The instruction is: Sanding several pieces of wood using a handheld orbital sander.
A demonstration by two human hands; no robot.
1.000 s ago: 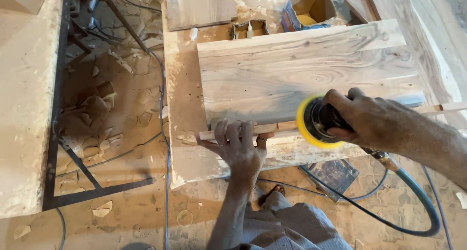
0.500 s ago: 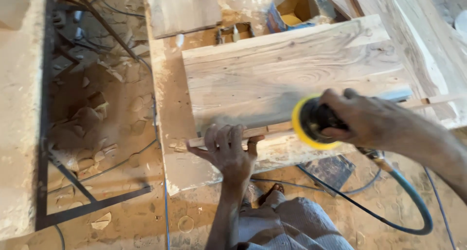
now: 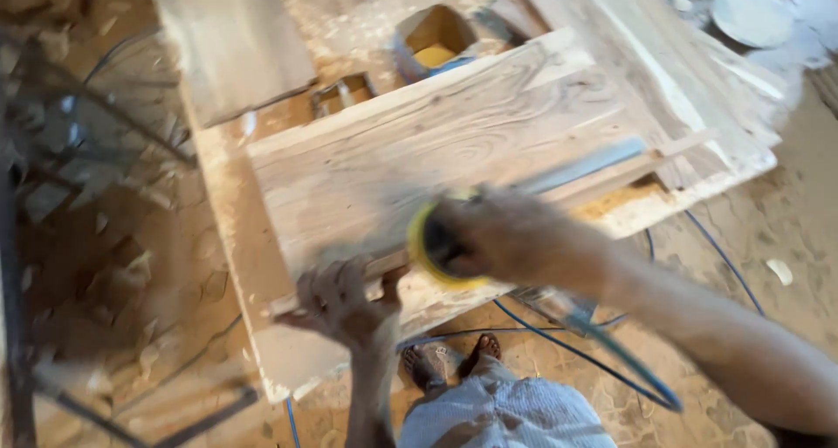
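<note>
I see my right hand (image 3: 515,239) gripping the yellow sander (image 3: 434,254) at the wooden plank's (image 3: 436,143) near edge, my left hand (image 3: 342,300) spread open, pressing that edge beside it.

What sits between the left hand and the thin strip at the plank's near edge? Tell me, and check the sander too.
Nothing visible does. The left hand already rests on the thin wooden strip along the near edge of the plank. The right hand covers the yellow-padded sander, which sits at that same edge. Motion blur hides finer contact.
</note>
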